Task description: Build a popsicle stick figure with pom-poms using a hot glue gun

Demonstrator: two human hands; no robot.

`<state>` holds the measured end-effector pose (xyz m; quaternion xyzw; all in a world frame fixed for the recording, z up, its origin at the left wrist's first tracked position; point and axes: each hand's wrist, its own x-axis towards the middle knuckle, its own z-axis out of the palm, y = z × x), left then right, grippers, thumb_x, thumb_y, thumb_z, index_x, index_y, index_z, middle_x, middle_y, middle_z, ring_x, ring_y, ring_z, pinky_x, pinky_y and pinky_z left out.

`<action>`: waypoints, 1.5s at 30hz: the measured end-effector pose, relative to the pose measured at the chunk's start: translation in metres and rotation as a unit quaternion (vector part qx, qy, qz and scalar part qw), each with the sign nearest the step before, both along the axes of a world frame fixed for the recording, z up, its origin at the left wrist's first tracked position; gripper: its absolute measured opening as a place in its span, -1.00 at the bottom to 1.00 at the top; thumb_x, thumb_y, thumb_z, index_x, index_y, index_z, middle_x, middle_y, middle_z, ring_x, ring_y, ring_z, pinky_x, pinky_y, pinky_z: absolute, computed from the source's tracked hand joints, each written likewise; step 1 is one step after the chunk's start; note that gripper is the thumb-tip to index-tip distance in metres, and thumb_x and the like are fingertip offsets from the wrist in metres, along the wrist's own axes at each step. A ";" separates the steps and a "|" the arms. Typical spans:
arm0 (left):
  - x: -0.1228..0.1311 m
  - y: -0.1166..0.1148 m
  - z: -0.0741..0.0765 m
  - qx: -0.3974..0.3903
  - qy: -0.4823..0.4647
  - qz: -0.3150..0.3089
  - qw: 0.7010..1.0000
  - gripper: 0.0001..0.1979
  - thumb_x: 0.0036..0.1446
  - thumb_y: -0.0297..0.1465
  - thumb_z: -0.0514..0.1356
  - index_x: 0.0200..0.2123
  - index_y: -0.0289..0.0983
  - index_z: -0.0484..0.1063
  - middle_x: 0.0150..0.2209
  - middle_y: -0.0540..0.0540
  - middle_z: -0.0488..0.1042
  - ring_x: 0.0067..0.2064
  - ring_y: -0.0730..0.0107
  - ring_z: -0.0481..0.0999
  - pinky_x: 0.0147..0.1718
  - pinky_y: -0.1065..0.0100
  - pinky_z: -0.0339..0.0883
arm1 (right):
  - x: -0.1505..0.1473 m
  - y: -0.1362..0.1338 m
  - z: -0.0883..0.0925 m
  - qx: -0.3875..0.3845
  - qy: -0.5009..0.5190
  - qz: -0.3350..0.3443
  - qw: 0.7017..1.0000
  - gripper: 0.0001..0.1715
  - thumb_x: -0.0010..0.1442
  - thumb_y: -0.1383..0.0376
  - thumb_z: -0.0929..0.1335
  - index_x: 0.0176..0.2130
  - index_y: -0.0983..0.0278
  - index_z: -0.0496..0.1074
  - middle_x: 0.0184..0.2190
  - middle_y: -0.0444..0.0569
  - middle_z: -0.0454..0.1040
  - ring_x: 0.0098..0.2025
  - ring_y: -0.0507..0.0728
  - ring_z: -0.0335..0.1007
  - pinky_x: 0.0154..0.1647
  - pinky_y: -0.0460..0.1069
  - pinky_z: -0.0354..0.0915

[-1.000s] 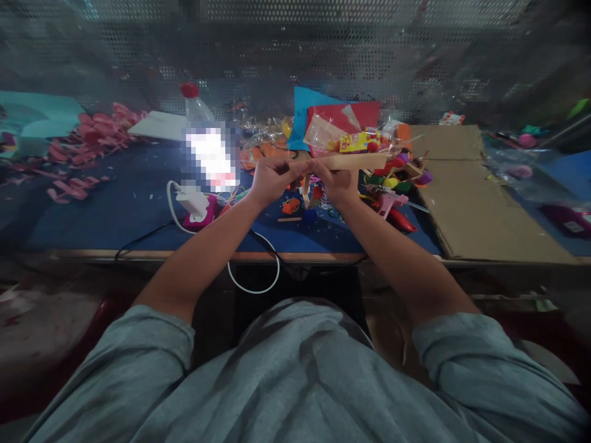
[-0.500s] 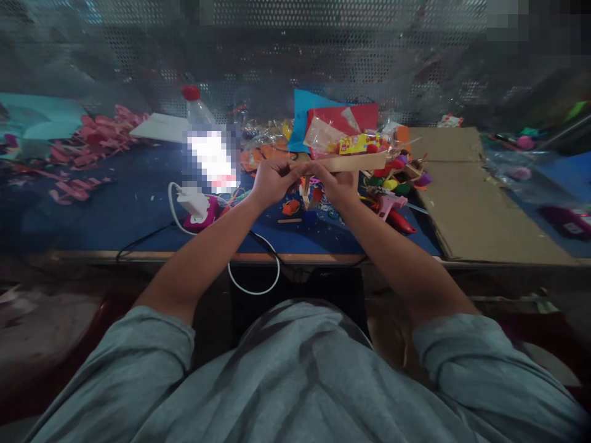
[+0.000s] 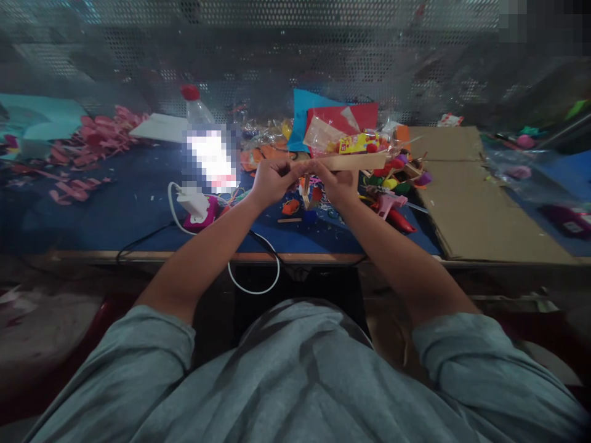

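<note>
Over the middle of the blue-covered table, both hands hold a flat, pale wooden strip [image 3: 360, 162] that sticks out to the right. My left hand [image 3: 272, 183] is closed in a pinch at its left end. Right beside it, my right hand [image 3: 340, 186] pinches the strip from the near side, fingertips almost meeting the left ones. Short wooden sticks [image 3: 306, 192] show just under the fingers; whether they are joined to the strip, I cannot tell. Below lie an orange scrap [image 3: 290, 207], a blue piece [image 3: 309, 217] and a loose craft stick [image 3: 289, 220].
A pink glue gun [image 3: 390, 203] lies right of the hands, near colourful bits. To the left are a lit phone-like screen [image 3: 212, 159], a bottle [image 3: 198, 111] and a magenta power strip [image 3: 210, 212] with a white cable. Brown cardboard [image 3: 498, 215] covers the right side.
</note>
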<state>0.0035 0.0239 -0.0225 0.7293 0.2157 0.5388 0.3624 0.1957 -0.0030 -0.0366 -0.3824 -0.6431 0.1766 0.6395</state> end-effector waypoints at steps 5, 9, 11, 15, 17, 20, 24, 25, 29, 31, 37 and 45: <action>0.002 -0.003 0.002 0.004 -0.020 -0.006 1.000 -0.35 0.08 0.15 0.50 -0.58 -0.27 0.41 -0.67 0.02 0.42 -0.66 0.61 0.33 -0.68 0.49 0.11 | -0.002 0.001 -0.005 -0.021 0.045 0.012 0.999 -0.37 0.20 -0.30 0.52 -0.26 0.20 0.68 -0.32 -0.04 0.74 -0.19 0.22 0.75 0.04 0.18 0.66; 0.003 -0.005 0.003 0.005 -0.018 -0.018 1.000 -0.37 0.12 0.13 0.49 -0.56 -0.28 0.42 -0.64 0.04 0.41 -0.63 0.63 0.30 -0.65 0.49 0.12 | -0.002 0.001 -0.008 -0.056 0.058 0.015 0.997 -0.33 0.14 -0.32 0.54 -0.24 0.21 0.71 -0.28 -0.05 0.75 -0.15 0.21 0.75 0.04 0.15 0.66; 0.003 -0.004 0.002 0.002 -0.021 -0.025 0.999 -0.37 0.13 0.14 0.48 -0.54 -0.28 0.42 -0.63 0.04 0.41 -0.62 0.63 0.30 -0.65 0.49 0.12 | -0.001 0.001 -0.009 -0.066 0.072 0.018 0.995 -0.35 0.12 -0.31 0.56 -0.23 0.20 0.72 -0.27 -0.07 0.76 -0.14 0.21 0.74 0.04 0.14 0.66; 0.002 -0.002 0.001 0.013 -0.025 -0.024 0.999 -0.37 0.12 0.14 0.49 -0.54 -0.28 0.43 -0.64 0.05 0.40 -0.63 0.64 0.28 -0.64 0.47 0.09 | -0.003 0.005 -0.013 -0.072 0.099 0.048 0.991 -0.40 0.12 -0.27 0.58 -0.24 0.18 0.71 -0.27 -0.10 0.75 -0.14 0.20 0.74 0.01 0.15 0.68; 0.002 -0.001 0.001 0.018 -0.022 -0.021 0.999 -0.38 0.13 0.13 0.49 -0.54 -0.28 0.43 -0.64 0.05 0.40 -0.63 0.63 0.28 -0.64 0.47 0.08 | -0.004 0.007 -0.014 -0.070 0.111 0.055 0.990 -0.40 0.11 -0.28 0.58 -0.27 0.18 0.70 -0.30 -0.10 0.74 -0.17 0.20 0.74 -0.03 0.14 0.68; 0.001 -0.002 0.000 0.017 -0.017 -0.021 0.999 -0.39 0.14 0.14 0.48 -0.51 -0.27 0.44 -0.64 0.06 0.39 -0.63 0.61 0.29 -0.64 0.47 0.08 | -0.005 0.007 -0.013 -0.057 0.115 0.039 0.991 -0.38 0.08 -0.28 0.59 -0.32 0.19 0.67 -0.37 -0.10 0.70 -0.25 0.17 0.70 -0.14 0.10 0.66; 0.000 -0.004 -0.002 0.032 -0.002 -0.019 0.999 -0.40 0.19 0.12 0.46 -0.52 -0.27 0.44 -0.63 0.03 0.41 -0.59 0.59 0.31 -0.61 0.46 0.10 | -0.009 0.005 -0.010 -0.027 0.099 0.028 0.994 -0.37 0.11 -0.29 0.58 -0.37 0.20 0.62 -0.43 -0.09 0.64 -0.33 0.14 0.63 -0.24 0.08 0.61; 0.000 -0.004 -0.002 0.038 0.002 -0.019 0.999 -0.40 0.21 0.11 0.44 -0.53 -0.27 0.44 -0.62 0.01 0.43 -0.58 0.58 0.32 -0.59 0.45 0.11 | -0.010 0.005 -0.010 -0.018 0.095 0.033 0.995 -0.37 0.13 -0.30 0.56 -0.39 0.19 0.62 -0.45 -0.09 0.63 -0.34 0.14 0.61 -0.26 0.08 0.60; -0.002 -0.003 -0.004 0.057 0.019 -0.039 0.997 -0.40 0.26 0.10 0.41 -0.54 -0.27 0.44 -0.58 -0.01 0.43 -0.54 0.56 0.31 -0.54 0.42 0.12 | -0.013 0.007 -0.009 0.013 0.102 0.054 0.993 -0.37 0.14 -0.31 0.56 -0.44 0.16 0.59 -0.48 -0.11 0.58 -0.41 0.09 0.53 -0.32 0.06 0.54; -0.002 -0.004 -0.004 0.063 0.028 -0.058 0.996 -0.40 0.26 0.09 0.41 -0.55 -0.28 0.44 -0.58 0.00 0.42 -0.54 0.57 0.28 -0.55 0.41 0.11 | -0.011 0.010 -0.010 0.007 0.110 0.056 0.992 -0.40 0.13 -0.28 0.58 -0.44 0.17 0.58 -0.49 -0.13 0.56 -0.43 0.07 0.50 -0.36 0.04 0.50; 0.001 -0.008 -0.003 0.040 0.028 -0.075 0.996 -0.41 0.24 0.08 0.44 -0.55 -0.28 0.47 -0.60 0.00 0.41 -0.55 0.58 0.29 -0.55 0.42 0.13 | -0.005 0.017 -0.009 0.005 0.167 0.076 0.983 -0.46 0.11 -0.22 0.62 -0.35 0.17 0.63 -0.43 -0.15 0.58 -0.39 0.06 0.54 -0.31 0.01 0.51; 0.001 -0.003 -0.001 -0.002 -0.042 -0.056 0.998 -0.46 0.18 0.11 0.47 -0.44 -0.27 0.57 -0.59 0.04 0.39 -0.57 0.61 0.29 -0.58 0.45 0.17 | -0.010 0.001 0.001 -0.001 0.115 0.160 0.980 -0.56 0.19 -0.14 0.60 -0.32 0.15 0.68 -0.41 -0.18 0.62 -0.35 0.04 0.56 -0.24 0.00 0.50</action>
